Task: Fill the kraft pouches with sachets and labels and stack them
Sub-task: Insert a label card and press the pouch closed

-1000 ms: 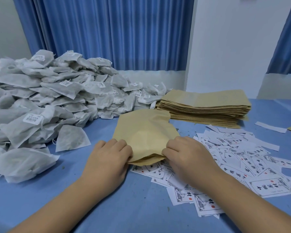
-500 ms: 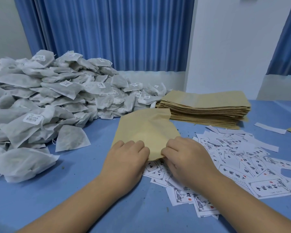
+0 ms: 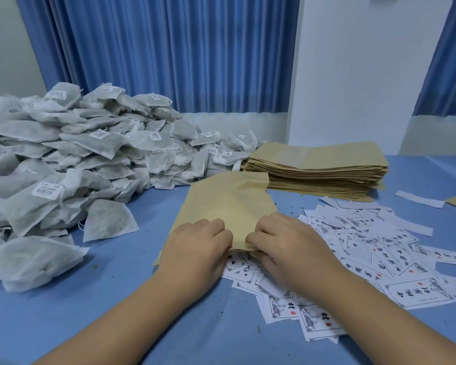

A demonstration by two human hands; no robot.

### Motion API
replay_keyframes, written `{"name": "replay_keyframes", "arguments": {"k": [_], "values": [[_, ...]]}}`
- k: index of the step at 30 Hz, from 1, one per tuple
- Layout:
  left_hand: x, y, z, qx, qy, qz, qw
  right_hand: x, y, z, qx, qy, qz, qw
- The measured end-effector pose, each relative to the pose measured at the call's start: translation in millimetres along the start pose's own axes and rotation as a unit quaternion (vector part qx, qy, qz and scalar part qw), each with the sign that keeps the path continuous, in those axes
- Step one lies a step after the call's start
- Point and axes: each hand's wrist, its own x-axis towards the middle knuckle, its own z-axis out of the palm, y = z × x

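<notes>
head view, pouch: kraft pouch (image 3: pixel 229 204) is held low on the bench (image 3: pixel 116 299), near edge over the labels (image 3: pixel 379 246), btw sachet pile (image 3: pixel 90 154) & pouch stack (image 3: pixel 319 169).
step tip: mouth prob best eased apart w/ both layers pinched separately, so paper isn't torn.
left hand (image 3: pixel 195 248): fingers curled, near edge pinched.
right hand (image 3: pixel 287 246): same edge pinched, just beside the left.

My left hand (image 3: pixel 198 248) slides in along the near edge of the kraft pouch (image 3: pixel 227 201) to sit just beside my right hand (image 3: pixel 287 246). The pouch's gaping mouth now lies nearly flat between them.
</notes>
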Motion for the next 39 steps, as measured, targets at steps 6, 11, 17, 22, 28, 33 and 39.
{"name": "replay_keyframes", "arguments": {"k": [6,11,17,22,28,33,39], "values": [[-4,-5,2,-0.006,0.024,-0.03,0.999,-1,11,-10,-0.031,0.017,0.015,0.999],[-1,1,5,-0.017,0.016,0.022,0.999,-2,0,-4,-0.036,0.024,-0.009,0.999],[-8,-7,-1,-0.083,-0.004,-0.005,0.997,-2,0,-4,0.018,0.024,0.04,0.999],[-34,-35,-9,-0.149,-0.039,-0.243,0.958,-8,14,-7,0.259,-0.013,0.231,0.938],[-42,-45,-18,-0.516,0.073,-0.513,0.682,-2,13,-3,0.551,0.007,0.443,0.707],[-33,-45,-17,-0.701,0.171,-0.535,0.439,-2,3,0,0.626,-0.052,0.466,0.623],[-29,-40,-19,-0.76,0.155,-0.549,0.311,-3,-8,-14,0.546,-0.052,0.383,0.743]]}}
